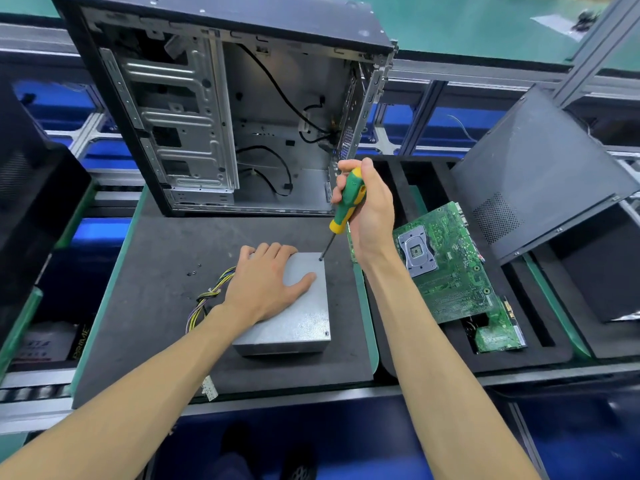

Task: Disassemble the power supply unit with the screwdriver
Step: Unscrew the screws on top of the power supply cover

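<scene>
Power supply unit (298, 306) lies flat on the black foam mat (156, 306), lower centre, long axis running toward the viewer. Left hand (263, 282) presses flat on its lid, fingers straight. Right hand (367, 209) grips the screwdriver (346, 206), tilted, tip on the upper-right corner screw (321, 259). Another screw (326, 333) sits at the lower-right corner. Motherboard (446, 265) close on the right; open computer case (225, 109) behind.

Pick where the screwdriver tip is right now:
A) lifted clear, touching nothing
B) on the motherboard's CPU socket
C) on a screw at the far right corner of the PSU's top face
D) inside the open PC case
C: the right hand grips the screwdriver, whose tip meets a screw at the far right corner of the power supply unit, while the left hand presses flat on its top.
</scene>
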`<state>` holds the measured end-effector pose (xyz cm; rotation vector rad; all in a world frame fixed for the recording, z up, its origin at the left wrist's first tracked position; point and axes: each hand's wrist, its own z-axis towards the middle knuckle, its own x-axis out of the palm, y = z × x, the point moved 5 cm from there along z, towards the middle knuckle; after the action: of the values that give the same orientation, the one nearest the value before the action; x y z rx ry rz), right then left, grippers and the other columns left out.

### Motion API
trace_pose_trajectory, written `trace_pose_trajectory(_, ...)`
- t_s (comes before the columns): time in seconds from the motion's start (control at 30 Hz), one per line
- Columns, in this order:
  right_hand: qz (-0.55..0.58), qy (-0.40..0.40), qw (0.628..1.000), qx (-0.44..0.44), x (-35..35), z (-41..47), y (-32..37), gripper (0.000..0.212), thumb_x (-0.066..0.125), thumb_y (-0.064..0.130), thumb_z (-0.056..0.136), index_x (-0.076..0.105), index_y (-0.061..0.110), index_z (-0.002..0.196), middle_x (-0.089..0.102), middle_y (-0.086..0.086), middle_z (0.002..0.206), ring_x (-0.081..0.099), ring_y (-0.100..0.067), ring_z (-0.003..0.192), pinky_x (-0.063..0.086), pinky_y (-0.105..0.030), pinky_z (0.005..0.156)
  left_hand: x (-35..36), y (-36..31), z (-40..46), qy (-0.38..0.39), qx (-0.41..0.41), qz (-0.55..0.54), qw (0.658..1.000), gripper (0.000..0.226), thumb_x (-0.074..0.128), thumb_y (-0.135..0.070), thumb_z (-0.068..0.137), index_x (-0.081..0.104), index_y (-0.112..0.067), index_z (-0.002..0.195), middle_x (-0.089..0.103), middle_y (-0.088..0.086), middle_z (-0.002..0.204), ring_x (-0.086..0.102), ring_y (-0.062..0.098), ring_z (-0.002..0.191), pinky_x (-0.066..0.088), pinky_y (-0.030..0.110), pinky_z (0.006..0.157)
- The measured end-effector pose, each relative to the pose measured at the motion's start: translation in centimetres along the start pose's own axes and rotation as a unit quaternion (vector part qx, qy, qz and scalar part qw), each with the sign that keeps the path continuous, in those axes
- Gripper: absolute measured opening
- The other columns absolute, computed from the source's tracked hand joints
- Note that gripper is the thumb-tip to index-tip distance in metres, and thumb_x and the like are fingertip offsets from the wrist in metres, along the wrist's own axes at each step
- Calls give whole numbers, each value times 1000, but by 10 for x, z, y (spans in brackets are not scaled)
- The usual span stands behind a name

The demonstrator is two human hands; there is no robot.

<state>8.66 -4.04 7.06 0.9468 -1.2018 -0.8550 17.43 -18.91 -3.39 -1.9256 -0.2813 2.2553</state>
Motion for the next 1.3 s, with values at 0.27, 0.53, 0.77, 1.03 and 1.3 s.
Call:
trace_pose_trajectory(0.27, -69, -18, 997, -29, 7, -4, -1, 25, 56, 34, 100, 40, 17, 108, 54, 0, 72, 49, -17, 62, 45, -32, 64, 1, 0, 1, 5, -2, 4, 1000, 64, 32, -76, 88, 56, -29, 124, 61, -12, 114, 51, 14, 107, 29, 35, 100)
trace_pose_trajectory(0.53, -62, -16, 998, -13, 1, -2, -3, 30, 49, 34, 102, 73, 20, 112, 57, 3, 84, 52, -15, 79, 44, -31, 75, 2, 1, 1, 2, 0, 5, 1000, 60, 37, -74, 90, 56, -29, 124, 61, -12, 114, 52, 14, 108, 29, 35, 100)
trace_pose_trajectory(0.77, 3, -1, 1000, -29, 13, -4, -3, 21, 39, 33, 103, 49, 15, 107, 53, -7, 72, 45, -22, 63, 38, -34, 61, 1, 2, 1, 3, -3, 2, 1000, 61, 37, -74, 90, 56, -29, 125, 61, -11, 115, 51, 14, 109, 29, 35, 101)
trace_pose_trajectory(1.03, -65, -9, 997, -34, 19, -10, -4, 18, 58, 31, 99, 49, 15, 102, 59, 4, 76, 51, -17, 71, 43, -27, 61, 0, 0, 1, 8, -6, -6, 1000, 63, 34, -75, 88, 55, -29, 126, 61, -11, 116, 51, 14, 110, 29, 36, 103)
trace_pose_trajectory(1.3, -61, -3, 997, -52, 27, -13, 3, 27, 34, 23, 106, 54, 7, 100, 57, -5, 72, 50, -18, 63, 43, -28, 61, -1, -1, 1, 9, -7, -5, 1000, 60, 39, -72, 90, 55, -28, 127, 60, -9, 118, 50, 15, 112, 29, 36, 103)
